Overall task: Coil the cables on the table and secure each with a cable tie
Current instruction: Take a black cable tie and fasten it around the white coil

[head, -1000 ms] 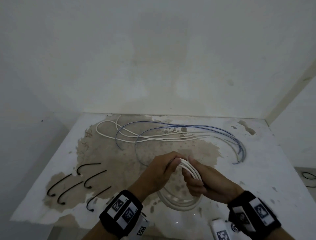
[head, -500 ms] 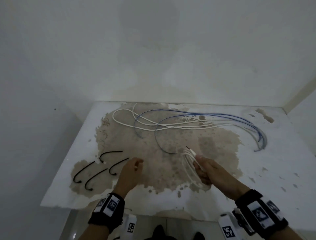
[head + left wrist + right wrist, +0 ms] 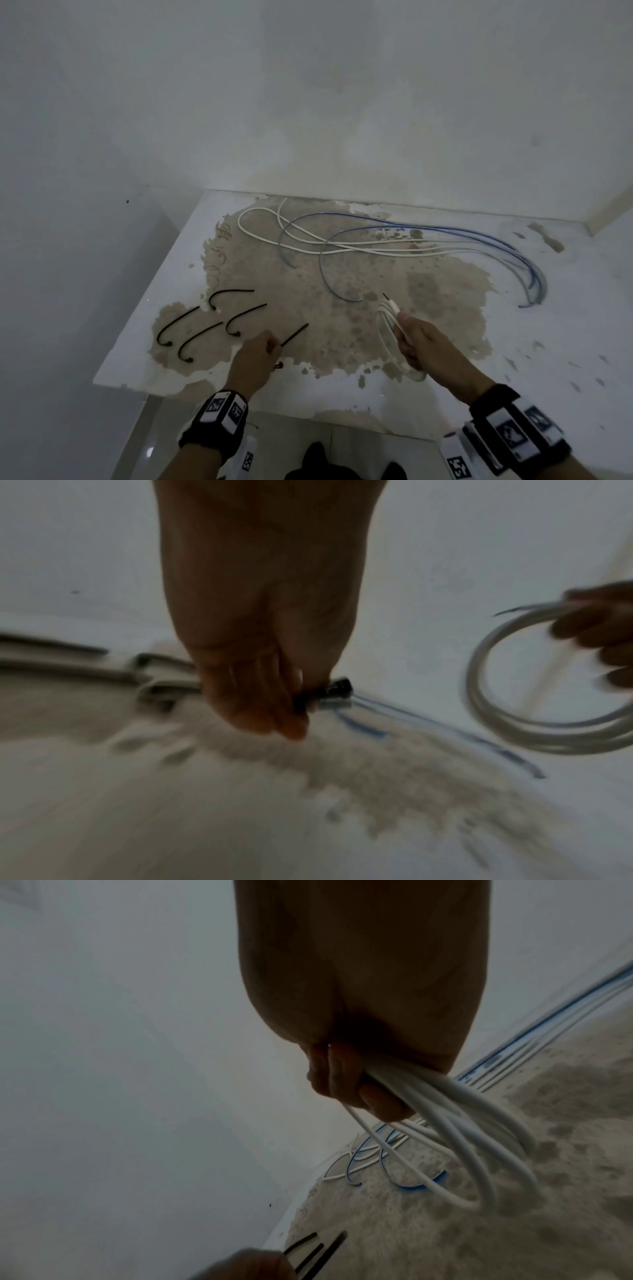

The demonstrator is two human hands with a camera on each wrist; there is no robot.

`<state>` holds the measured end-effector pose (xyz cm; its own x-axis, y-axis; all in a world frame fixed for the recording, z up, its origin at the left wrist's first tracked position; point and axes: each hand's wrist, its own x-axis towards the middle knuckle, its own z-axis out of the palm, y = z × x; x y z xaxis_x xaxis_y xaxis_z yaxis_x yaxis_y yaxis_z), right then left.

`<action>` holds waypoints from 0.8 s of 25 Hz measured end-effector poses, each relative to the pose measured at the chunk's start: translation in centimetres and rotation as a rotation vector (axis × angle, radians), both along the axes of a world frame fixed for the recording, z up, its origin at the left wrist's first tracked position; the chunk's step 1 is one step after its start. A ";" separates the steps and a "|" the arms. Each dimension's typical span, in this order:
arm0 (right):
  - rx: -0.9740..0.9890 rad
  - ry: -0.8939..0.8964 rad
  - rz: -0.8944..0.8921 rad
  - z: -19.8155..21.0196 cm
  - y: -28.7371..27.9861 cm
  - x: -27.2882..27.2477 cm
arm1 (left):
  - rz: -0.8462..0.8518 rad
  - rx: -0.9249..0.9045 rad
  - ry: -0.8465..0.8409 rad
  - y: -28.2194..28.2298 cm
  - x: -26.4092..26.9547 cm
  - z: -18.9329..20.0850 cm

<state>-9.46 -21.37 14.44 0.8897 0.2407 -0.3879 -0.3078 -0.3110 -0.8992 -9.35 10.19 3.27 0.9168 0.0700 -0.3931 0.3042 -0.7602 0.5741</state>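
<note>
Gripping white coil (image 3: 388, 337), pinching cable tie (image 3: 294, 335)

On the tabletop (image 3: 534, 342), four cable ties (image 3: 191, 329) lie at the lower left of the frame, loose cables (image 3: 376, 246) spread across the upper middle, and the coiled cable (image 3: 387, 329) sits lower right of centre.

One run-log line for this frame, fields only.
left hand: pinches black cable tie | right hand: grips coiled white cable | coil: untied
</note>
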 end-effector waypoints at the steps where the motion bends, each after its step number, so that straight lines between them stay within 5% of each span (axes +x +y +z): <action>1: -0.022 -0.035 -0.009 -0.1 0.0 0.1 | -0.078 -0.111 0.064 -2.1 0.6 2.0; 4: -0.097 -0.165 -0.025 -0.7 0.0 0.4 | -0.157 -0.383 0.129 -8.4 1.8 7.6; 9: -0.273 -0.352 0.011 -0.3 -0.5 -0.5 | -0.029 -0.758 0.188 -14.4 2.9 12.1; 20: -0.124 -0.459 -0.207 0.0 -2.1 -0.7 | 0.035 -0.884 0.178 -18.4 2.9 14.0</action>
